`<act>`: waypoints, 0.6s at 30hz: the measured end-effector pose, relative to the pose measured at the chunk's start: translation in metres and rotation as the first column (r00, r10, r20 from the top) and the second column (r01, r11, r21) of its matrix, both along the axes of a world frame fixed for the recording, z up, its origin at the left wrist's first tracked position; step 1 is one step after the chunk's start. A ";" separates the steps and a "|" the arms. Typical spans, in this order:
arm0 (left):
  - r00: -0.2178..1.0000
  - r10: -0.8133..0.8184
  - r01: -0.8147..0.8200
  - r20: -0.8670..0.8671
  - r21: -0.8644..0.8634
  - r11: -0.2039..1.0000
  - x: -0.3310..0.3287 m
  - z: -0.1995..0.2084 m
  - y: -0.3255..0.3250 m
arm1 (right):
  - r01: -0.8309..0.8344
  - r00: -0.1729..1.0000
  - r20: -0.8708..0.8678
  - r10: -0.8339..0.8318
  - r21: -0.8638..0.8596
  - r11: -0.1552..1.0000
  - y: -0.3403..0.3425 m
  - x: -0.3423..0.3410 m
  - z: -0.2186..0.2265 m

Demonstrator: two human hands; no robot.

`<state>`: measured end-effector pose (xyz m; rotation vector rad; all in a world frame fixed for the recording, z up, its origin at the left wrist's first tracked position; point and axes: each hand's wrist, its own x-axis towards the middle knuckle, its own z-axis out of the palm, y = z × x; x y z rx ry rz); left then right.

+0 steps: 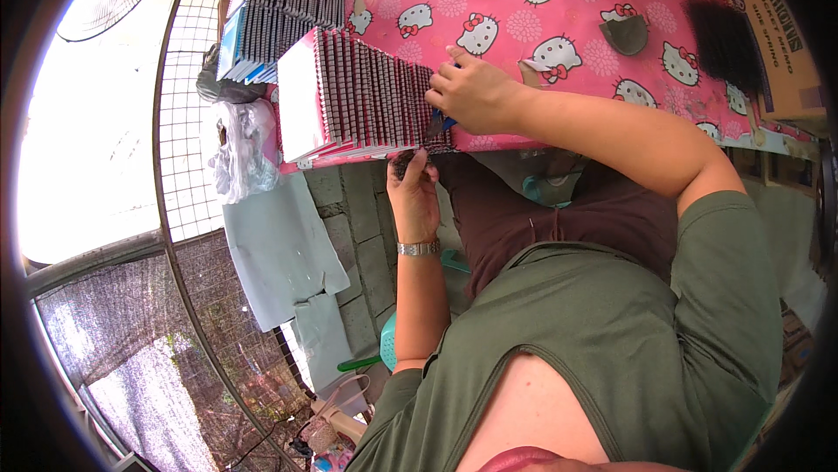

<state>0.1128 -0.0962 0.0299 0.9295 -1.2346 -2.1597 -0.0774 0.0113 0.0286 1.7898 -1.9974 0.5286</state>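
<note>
A long row of pink-covered spiral notebooks (362,92) stands packed together on the table, with the dark wire bindings facing up and toward me. At the row's near right end, my right hand (478,92) is closed around a tool with blue handles and dark jaws, which look like pliers (434,127). The jaws point down at the bindings. Just below, at the table edge, my left hand (414,186) grips a dark, coiled-looking bundle (402,163) between thumb and fingers. Its exact kind is hard to make out.
A second row of blue-covered spiral notebooks (281,14) lies behind. The table has a pink patterned cover (524,23). At the right are a heap of black bristly coils (720,44) and a cardboard box (777,40). A plastic bag (244,145) hangs at the left beside a wire grille (192,88).
</note>
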 end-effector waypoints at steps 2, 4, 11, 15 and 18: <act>0.998 -0.059 0.063 0.035 -0.111 0.992 -0.003 -0.008 -0.001 | -0.011 0.997 0.074 0.000 0.150 0.989 -0.005 0.004 0.005; 0.998 -0.036 0.042 0.051 -0.121 0.992 -0.004 -0.008 -0.001 | -0.011 0.983 0.172 -0.060 0.387 0.922 -0.006 0.005 0.014; 0.996 0.046 -0.040 0.071 -0.091 0.995 -0.003 -0.001 0.006 | 0.033 0.996 0.084 -0.042 0.106 0.994 0.002 0.001 -0.005; 0.997 0.039 -0.031 0.066 -0.117 0.993 -0.005 -0.002 0.008 | 0.017 0.998 -0.052 -0.022 -0.092 0.996 0.005 -0.003 -0.008; 0.990 -0.014 0.042 0.142 -0.192 0.981 -0.006 -0.010 0.003 | 0.012 1.000 -0.004 -0.012 0.111 0.994 -0.003 0.001 -0.006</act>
